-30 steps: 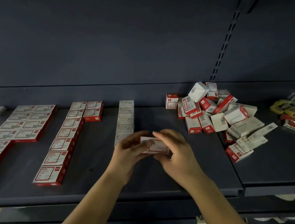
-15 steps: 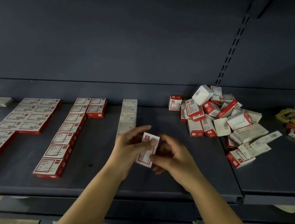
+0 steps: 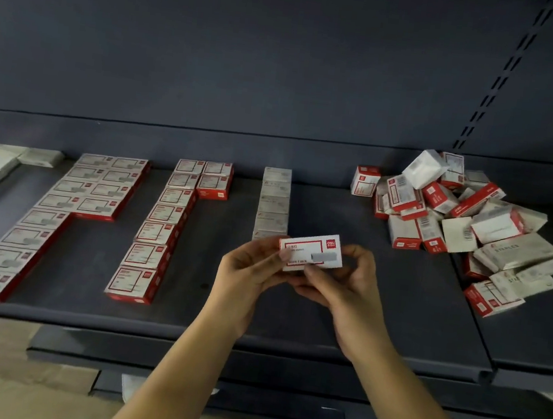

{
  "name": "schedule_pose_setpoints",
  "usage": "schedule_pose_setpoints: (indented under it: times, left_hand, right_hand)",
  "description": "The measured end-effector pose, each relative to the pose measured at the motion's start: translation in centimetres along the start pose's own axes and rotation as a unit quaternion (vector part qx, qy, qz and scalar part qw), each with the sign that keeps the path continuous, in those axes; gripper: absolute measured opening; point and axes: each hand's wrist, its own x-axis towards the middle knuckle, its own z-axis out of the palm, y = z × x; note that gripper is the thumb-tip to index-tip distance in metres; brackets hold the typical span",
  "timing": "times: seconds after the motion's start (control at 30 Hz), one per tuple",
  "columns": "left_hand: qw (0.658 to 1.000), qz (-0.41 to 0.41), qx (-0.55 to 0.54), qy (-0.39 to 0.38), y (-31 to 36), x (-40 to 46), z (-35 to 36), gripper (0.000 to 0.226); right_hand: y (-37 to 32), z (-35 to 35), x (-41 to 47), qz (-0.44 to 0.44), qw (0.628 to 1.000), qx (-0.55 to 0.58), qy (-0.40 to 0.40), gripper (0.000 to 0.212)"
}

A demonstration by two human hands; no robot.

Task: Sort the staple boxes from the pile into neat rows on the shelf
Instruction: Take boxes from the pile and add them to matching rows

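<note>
Hands at mid-shelf: left hand (image 3: 249,268) and right hand (image 3: 345,286) both pinch one staple box (image 3: 311,256), label up, above the shelf (image 3: 290,314). Rows (image 3: 152,229) line its left half; the pile (image 3: 456,223) sits near its back right corner.

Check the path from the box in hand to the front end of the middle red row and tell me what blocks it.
Nothing visible blocks it. The held box, gripped by the left hand and right hand, is above bare shelf; the red row's front box lies to its left.
</note>
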Motion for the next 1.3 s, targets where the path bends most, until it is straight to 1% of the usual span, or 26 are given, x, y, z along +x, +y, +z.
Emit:
schedule_pose_setpoints:
  times: [0.2, 0.23, 0.27, 0.3, 0.33, 0.37, 0.4, 0.43, 0.47, 0.5, 0.53, 0.63, 0.67, 0.7, 0.73, 0.77, 0.8, 0.83, 0.87, 0.9, 0.93, 1.0, 1.1, 1.2, 1.23, 1.3]
  left_hand:
    - [1.0, 0.005, 0.016, 0.008, 1.8, -0.8, -3.6, 0.03]
    - [1.0, 0.002, 0.021, 0.015, 2.2, -0.8, -4.4, 0.029]
    - [0.999, -0.002, 0.029, 0.024, 2.7, -0.8, -5.2, 0.029]
    - [0.999, -0.005, 0.036, 0.03, 3.2, -0.8, -6.1, 0.028]
    - [0.998, -0.004, 0.046, 0.031, 3.7, -0.8, -7.1, 0.027]
    - [0.998, -0.002, 0.057, 0.027, 4.2, -0.9, -8.0, 0.027]
    - [0.997, 0.002, 0.07, 0.022, 4.8, -1.0, -9.0, 0.027]
    - [0.997, 0.007, 0.079, 0.014, 5.4, -1.2, -9.9, 0.027]
    - [0.996, 0.017, 0.087, 0.008, 5.9, -1.3, -10.9, 0.026]
    - [0.995, 0.026, 0.096, 0.005, 6.6, -1.4, -11.9, 0.024]
    - [0.994, 0.035, 0.107, 0.002, 7.2, -1.6, -12.9, 0.023]
    - [0.984, 0.067, 0.167, -0.002, 9.5, -1.9, -16.4, 0.02]
    - [0.969, 0.093, 0.23, -0.005, 10.3, -1.7, -17.9, 0.019]
    - [0.938, 0.13, 0.321, -0.007, 11.2, -1.5, -19.4, 0.02]
    - [0.892, 0.17, 0.42, -0.004, 12.0, -1.2, -21.2, 0.02]
    - [0.836, 0.206, 0.509, 0.007, 12.9, -0.8, -22.9, 0.022]
    - [0.778, 0.238, 0.581, 0.026, 14.0, -0.5, -24.6, 0.028]
    - [0.729, 0.261, 0.632, 0.04, 14.8, 0.0, -26.3, 0.034]
    - [0.693, 0.273, 0.666, 0.051, 15.6, 0.3, -27.9, 0.035]
    - [0.668, 0.274, 0.689, 0.061, 16.1, 0.6, -29.5, 0.031]
    - [0.651, 0.272, 0.706, 0.068, 16.5, 0.8, -30.8, 0.028]
    - [0.628, 0.267, 0.727, 0.076, 16.9, 1.2, -33.1, 0.026]
    - [0.604, 0.265, 0.749, 0.067, 17.1, 1.5, -35.4, 0.023]
    - [0.597, 0.269, 0.755, 0.045, 17.2, 1.6, -36.8, 0.019]
    - [0.599, 0.271, 0.753, 0.041, 17.2, 1.6, -37.2, 0.018]
    - [0.606, 0.274, 0.746, 0.034, 17.3, 1.7, -37.7, 0.018]
  right_hand:
    - [1.0, 3.2, -0.3, -0.017, 0.999, -0.029, -0.003, 0.032]
    - [1.3, 3.8, -0.3, -0.037, 0.998, -0.056, -0.001, 0.036]
    - [1.6, 4.4, -0.3, -0.081, 0.989, -0.125, 0.002, 0.041]
    - [1.8, 5.0, -0.2, -0.148, 0.961, -0.235, 0.003, 0.047]
    - [2.1, 5.6, 0.1, -0.228, 0.906, -0.357, -0.008, 0.052]
    - [2.3, 6.4, 0.3, -0.303, 0.833, -0.461, -0.036, 0.056]
    - [2.5, 7.4, 0.6, -0.353, 0.763, -0.538, -0.064, 0.057]
    - [2.5, 8.6, 0.8, -0.378, 0.71, -0.589, -0.084, 0.057]
    - [2.6, 10.0, 1.0, -0.388, 0.676, -0.619, -0.097, 0.057]
    - [2.7, 11.3, 1.2, -0.388, 0.659, -0.636, -0.105, 0.057]
    - [2.8, 12.7, 1.4, -0.382, 0.654, -0.644, -0.113, 0.059]
    - [3.8, 16.4, 2.1, -0.363, 0.658, -0.647, -0.129, 0.062]
    - [4.2, 17.6, 2.3, -0.356, 0.664, -0.644, -0.131, 0.061]
    - [4.7, 18.7, 2.5, -0.35, 0.669, -0.642, -0.132, 0.06]
    - [5.2, 19.8, 2.8, -0.342, 0.673, -0.641, -0.136, 0.058]
    - [5.7, 21.0, 3.1, -0.33, 0.676, -0.643, -0.144, 0.056]
    - [6.1, 22.2, 3.4, -0.316, 0.68, -0.645, -0.151, 0.055]
    - [6.6, 23.5, 3.8, -0.299, 0.684, -0.646, -0.159, 0.054]
    - [7.0, 24.7, 4.2, -0.274, 0.691, -0.647, -0.17, 0.055]
    - [7.5, 25.9, 4.7, -0.25, 0.7, -0.644, -0.182, 0.056]
    - [8.1, 27.0, 5.1, -0.233, 0.705, -0.642, -0.191, 0.057]
    - [9.3, 29.0, 6.0, -0.213, 0.697, -0.654, -0.203, 0.057]
    - [11.2, 31.3, 7.2, -0.214, 0.656, -0.694, -0.205, 0.052]
    - [12.7, 32.7, 7.9, -0.221, 0.615, -0.731, -0.199, 0.053]
    - [13.1, 32.9, 8.0, -0.224, 0.607, -0.738, -0.19, 0.052]
    - [13.4, 33.1, 8.1, -0.227, 0.607, -0.742, -0.171, 0.05]
